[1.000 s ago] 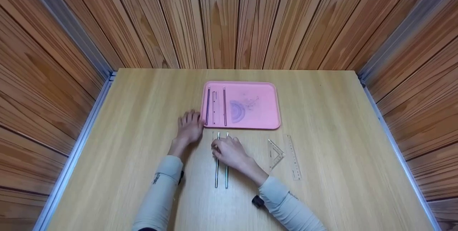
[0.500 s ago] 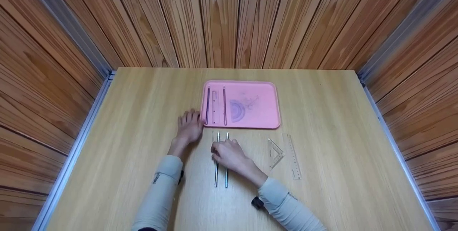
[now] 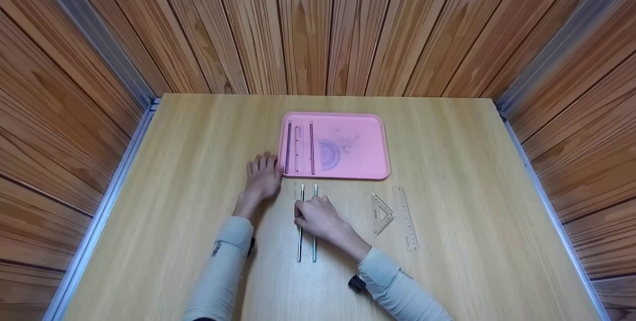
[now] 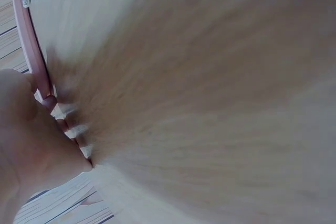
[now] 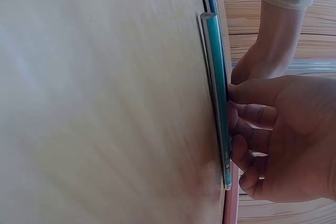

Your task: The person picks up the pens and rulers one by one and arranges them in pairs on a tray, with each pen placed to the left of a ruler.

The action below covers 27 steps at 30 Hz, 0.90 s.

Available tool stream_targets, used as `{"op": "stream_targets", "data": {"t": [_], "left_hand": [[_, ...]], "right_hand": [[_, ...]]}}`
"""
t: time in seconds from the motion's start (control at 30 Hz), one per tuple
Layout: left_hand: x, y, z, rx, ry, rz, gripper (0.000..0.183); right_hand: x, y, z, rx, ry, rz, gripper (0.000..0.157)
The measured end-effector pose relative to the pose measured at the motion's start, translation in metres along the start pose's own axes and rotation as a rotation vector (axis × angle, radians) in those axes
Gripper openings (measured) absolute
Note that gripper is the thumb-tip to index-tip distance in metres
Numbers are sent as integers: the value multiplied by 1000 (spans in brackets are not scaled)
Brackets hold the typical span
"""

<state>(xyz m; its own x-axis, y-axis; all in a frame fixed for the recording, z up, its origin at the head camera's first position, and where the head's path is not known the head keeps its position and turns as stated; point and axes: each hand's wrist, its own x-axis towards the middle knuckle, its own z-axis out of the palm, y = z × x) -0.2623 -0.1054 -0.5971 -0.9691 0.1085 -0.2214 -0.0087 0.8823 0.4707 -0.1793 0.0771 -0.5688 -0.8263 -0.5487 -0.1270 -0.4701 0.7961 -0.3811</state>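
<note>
My right hand (image 3: 318, 215), fingers curled, pinches a dark pencil (image 3: 300, 246) between thumb and fingertips. That pencil lies lengthwise on the table. Parallel to it on its right is a green pencil (image 3: 314, 249), partly under my hand in the head view; the right wrist view has this green pencil (image 5: 218, 77) in front of the dark one. My left hand (image 3: 264, 176) rests with fingers spread at the near left corner of a pink tray (image 3: 365, 162), thumb side against its rim. In the left wrist view the tray (image 4: 32, 51) meets that thumb.
In the tray lie a dark pencil (image 3: 288, 147), a clear ruler (image 3: 297, 149), a reddish pencil (image 3: 312, 147) and a bluish protractor (image 3: 329, 155). A clear set square (image 3: 383, 215) and another clear ruler (image 3: 408, 219) lie right of my right hand. Wood-panelled walls surround the table.
My right hand has closed its fingers on the dark pencil and drawn slightly toward me. The dark pencil has shifted a little to the left. My left hand and the tray stay put.
</note>
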Motion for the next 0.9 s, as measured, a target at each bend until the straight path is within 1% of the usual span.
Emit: {"op": "stream_targets", "data": {"t": [0.43, 0.67, 0.9], "left_hand": [[0, -1, 0, 4, 9, 10, 55], [0, -2, 2, 1, 1, 9, 56], [0, -2, 1, -4, 2, 10, 56]], "right_hand": [[1, -3, 1, -38, 25, 8, 7], [1, -3, 1, -35, 17, 22, 12], [2, -3, 1, -27, 43, 17, 7]]}}
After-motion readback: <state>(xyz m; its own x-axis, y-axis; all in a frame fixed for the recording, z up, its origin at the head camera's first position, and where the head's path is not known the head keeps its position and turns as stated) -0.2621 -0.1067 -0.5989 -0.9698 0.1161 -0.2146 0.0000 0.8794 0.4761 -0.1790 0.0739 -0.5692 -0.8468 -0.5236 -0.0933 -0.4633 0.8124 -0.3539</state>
